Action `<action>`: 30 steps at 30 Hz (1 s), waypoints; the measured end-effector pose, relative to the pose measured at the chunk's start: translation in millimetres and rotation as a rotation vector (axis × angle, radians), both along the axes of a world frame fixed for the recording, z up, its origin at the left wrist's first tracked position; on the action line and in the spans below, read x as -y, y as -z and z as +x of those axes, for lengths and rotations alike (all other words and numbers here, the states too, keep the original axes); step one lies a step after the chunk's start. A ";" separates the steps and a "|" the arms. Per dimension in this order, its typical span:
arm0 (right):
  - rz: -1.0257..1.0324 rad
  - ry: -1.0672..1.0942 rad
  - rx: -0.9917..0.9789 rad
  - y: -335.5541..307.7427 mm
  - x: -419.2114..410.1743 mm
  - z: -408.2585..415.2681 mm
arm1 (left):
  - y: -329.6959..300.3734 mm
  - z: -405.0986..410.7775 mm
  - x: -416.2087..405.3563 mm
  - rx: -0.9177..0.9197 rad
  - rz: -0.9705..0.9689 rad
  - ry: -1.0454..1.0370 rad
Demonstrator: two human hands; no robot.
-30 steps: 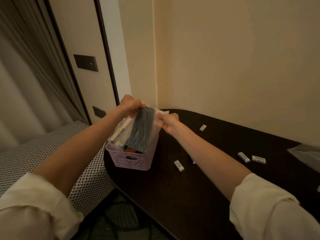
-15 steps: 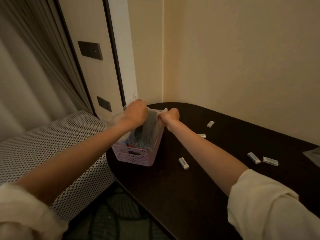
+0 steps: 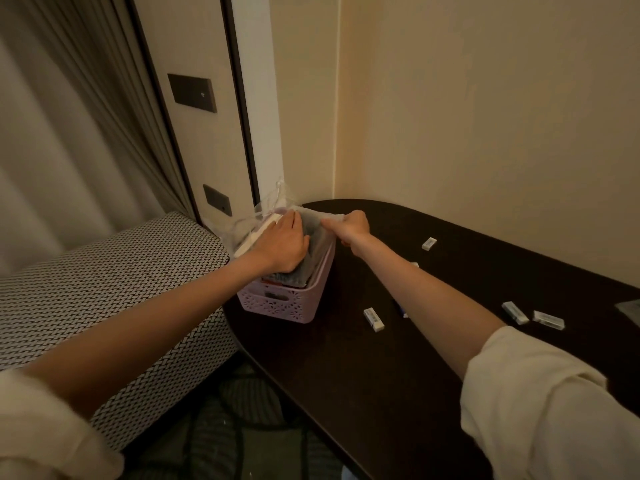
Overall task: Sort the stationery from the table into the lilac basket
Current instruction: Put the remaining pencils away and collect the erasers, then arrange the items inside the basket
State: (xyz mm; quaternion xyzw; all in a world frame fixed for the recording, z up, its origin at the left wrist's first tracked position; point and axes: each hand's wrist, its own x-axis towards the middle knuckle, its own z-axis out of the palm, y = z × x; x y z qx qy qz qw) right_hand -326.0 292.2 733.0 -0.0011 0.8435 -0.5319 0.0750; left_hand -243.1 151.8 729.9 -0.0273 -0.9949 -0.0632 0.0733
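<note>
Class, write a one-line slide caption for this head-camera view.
Left hand presses a clear bag into the lilac basket; right hand pinches its edge.

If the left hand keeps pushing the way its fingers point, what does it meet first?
The left hand points toward the corner; it already presses the clear bag in the lilac basket. Beyond that, probably the basket's far wall, though depth is unclear.

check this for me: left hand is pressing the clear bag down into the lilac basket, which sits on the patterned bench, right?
Not quite. The head view shows the left hand pressing the clear bag down into the lilac basket, but the basket sits on the dark table, at its end beside the patterned bench.
</note>
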 end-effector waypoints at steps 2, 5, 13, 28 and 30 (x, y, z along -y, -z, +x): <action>0.037 -0.007 -0.047 1.8 3.0 1.1 | 0.8 0.9 -0.1 0.004 -0.005 -0.007; 0.053 -0.030 -0.043 1.8 5.2 3.7 | 1.1 2.0 -0.5 0.031 0.005 -0.030; -0.100 -0.144 0.110 -3.8 -6.2 9.0 | -6.2 5.3 -6.4 0.131 0.007 -0.068; 0.007 0.005 -0.085 -26.8 -113.0 43.6 | -24.2 19.9 -52.3 -0.213 0.086 0.021; 0.069 0.027 -0.133 -18.4 -137.2 56.2 | -26.6 23.7 -77.8 -0.267 0.158 0.065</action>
